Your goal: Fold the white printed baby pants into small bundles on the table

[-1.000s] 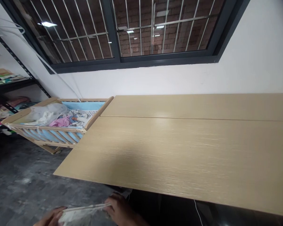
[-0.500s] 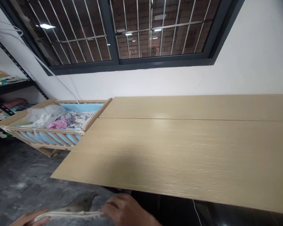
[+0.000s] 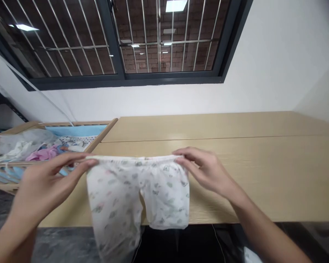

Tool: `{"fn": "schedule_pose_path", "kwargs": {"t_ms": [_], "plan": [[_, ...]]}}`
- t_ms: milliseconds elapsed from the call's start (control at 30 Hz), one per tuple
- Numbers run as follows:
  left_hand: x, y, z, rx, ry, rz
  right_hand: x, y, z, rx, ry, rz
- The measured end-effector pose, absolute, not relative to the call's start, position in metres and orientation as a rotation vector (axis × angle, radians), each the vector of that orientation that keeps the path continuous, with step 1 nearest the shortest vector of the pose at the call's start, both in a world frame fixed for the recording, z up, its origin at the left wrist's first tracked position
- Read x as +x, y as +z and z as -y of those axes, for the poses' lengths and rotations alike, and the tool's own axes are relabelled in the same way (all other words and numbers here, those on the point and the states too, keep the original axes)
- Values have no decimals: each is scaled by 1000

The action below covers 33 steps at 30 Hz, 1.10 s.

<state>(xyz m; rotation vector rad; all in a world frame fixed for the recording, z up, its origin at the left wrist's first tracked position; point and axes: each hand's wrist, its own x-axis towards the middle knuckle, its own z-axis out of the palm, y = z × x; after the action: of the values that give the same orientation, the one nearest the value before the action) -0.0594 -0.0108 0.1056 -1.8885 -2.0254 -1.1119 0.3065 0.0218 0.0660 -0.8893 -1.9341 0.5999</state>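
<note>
A pair of small white baby pants (image 3: 164, 193) with a pale printed pattern hangs stretched between my two hands. My left hand (image 3: 52, 179) pinches one end of the elastic waistband, thumb below and fingers above. At the other end, my right hand (image 3: 205, 168) has the waistband between thumb and fingers. The leg on the left hangs long, past the table's front edge; the one on the right looks shorter, perhaps folded. Behind and beneath the pants is the light wooden table (image 3: 249, 175).
At the left stands a wooden crib (image 3: 104, 133) with blue lining, holding clothes and a clear plastic bag (image 3: 24, 140). A barred window (image 3: 120, 78) is in the wall behind. Thin white cables (image 3: 219, 243) hang below the table's front edge.
Both hands have risen from below the table's front edge to above it, lifting the pants into full view, spread by the waistband. The view has shifted to the right.
</note>
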Motion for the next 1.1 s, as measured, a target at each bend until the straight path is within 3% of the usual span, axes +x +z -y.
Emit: {"fn": "schedule_pose_path", "kwargs": {"t_ms": [100, 233, 400, 600, 833, 1100], "plan": [[-29, 114, -36, -2047, -1193, 1943, 327, 80, -51, -1074, 618, 1982], [-13, 100, -103, -2394, -1050, 1896, 342, 69, -110, -1182, 688, 1967], [2, 50, -183, -2527, -977, 2038, 344, 27, -187, -1366, 810, 1900], [26, -13, -246, -2356, -766, 2344, 327, -20, -241, -1598, 698, 1910], [44, -43, -264, -2207, -554, 2492, 320, -63, -276, -1717, 627, 1911], [81, -6, -196, -2399, -511, 2173, 328, -86, -285, -1748, 617, 1868]]}}
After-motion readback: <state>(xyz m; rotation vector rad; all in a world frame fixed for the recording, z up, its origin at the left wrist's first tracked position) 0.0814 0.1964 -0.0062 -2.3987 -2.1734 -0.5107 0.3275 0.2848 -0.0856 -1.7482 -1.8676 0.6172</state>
